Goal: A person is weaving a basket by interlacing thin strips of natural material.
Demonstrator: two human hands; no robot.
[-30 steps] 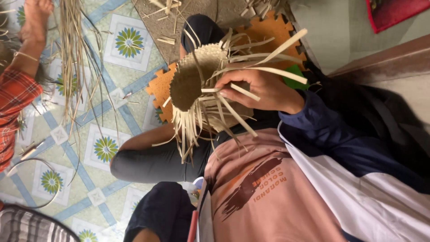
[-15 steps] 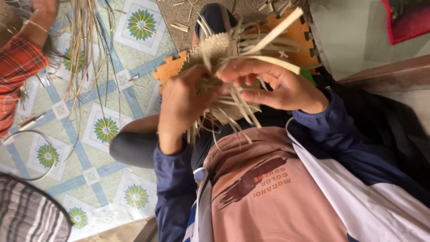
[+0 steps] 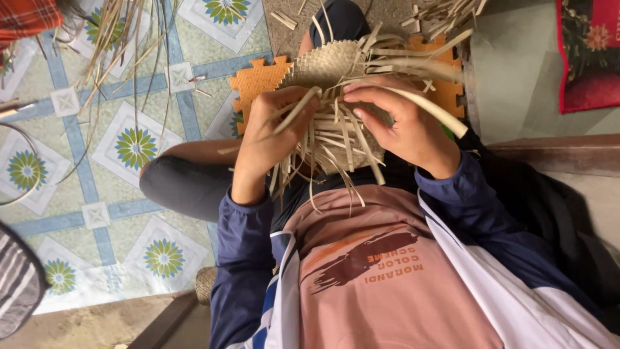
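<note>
Left hand: the left hand (image 3: 268,139) is curled around a pale flat strip (image 3: 298,110), which runs slantwise between thumb and fingers; the hand lies against the near side of the woven basket (image 3: 329,68).
Right hand: the right hand (image 3: 403,126) has its fingertips (image 3: 352,90) bent down into the loose strips at the basket's edge, pinching them; a broad curved strip (image 3: 429,110) passes over its back toward the right.
Basket: half-woven, of pale cane, held between both hands above the lap, its woven bottom turned away from the person and unwoven ends hanging down toward the chest.
Loose ends: many thin strips fan out below the hands and touch the pink shirt (image 3: 387,278).
Sleeves: dark blue cuffs (image 3: 242,213) cover both wrists.
Mat: an orange foam mat (image 3: 255,81) with toothed edges lies on the floor just behind the basket.
Floor: tiled floor (image 3: 135,145), pale with blue bands and flower patterns, to the left.
Cane bundle: long raw cane strips (image 3: 119,32) spread over the tiles at the upper left, near another person's red checked sleeve (image 3: 26,13).
Leg: a knee in dark cloth (image 3: 184,184) lies under the left forearm.
</note>
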